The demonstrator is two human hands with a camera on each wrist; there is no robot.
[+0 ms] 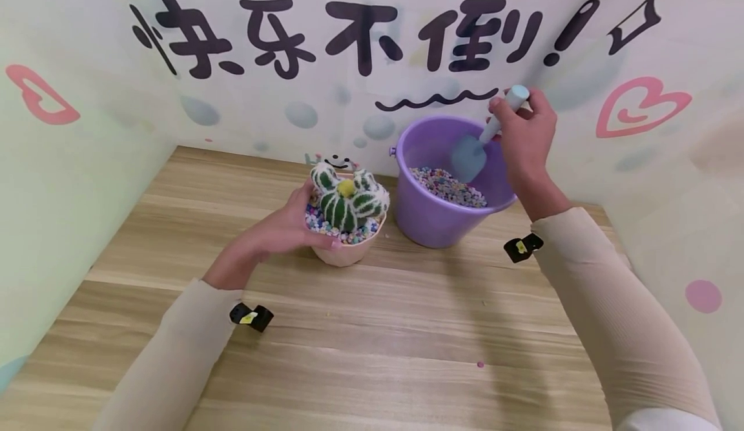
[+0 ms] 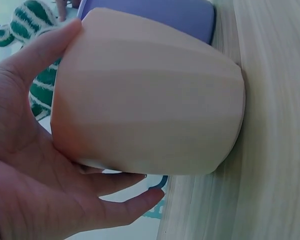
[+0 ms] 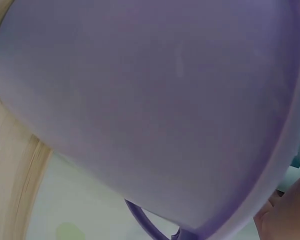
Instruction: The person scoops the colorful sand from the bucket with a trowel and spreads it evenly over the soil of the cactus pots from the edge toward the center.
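Note:
My left hand [image 1: 281, 224] holds a pale pink flower pot [image 1: 343, 256] by its side, thumb near the rim. A green and white fuzzy toy cactus [image 1: 339, 213] with a yellow top stands in the pot among multicoloured pebbles [image 1: 318, 224]. To its right is a purple bucket [image 1: 427, 221], with more small coloured pebbles [image 1: 450, 190] inside. Above the bucket's right rim, my right hand [image 1: 530, 140] grips the handle of a light blue toy shovel [image 1: 468, 158]. The shovel's blade points down inside the bucket. In the right wrist view, the bucket wall [image 3: 150, 110] hides most of that hand.
Pot and bucket stand on a wood-grain table [image 1: 349, 353] near its back edge, close to a printed backdrop [image 1: 343, 114]. One stray pink pebble [image 1: 480, 364] lies toward the front. Small black devices [image 1: 251, 316] are worn at both wrists.

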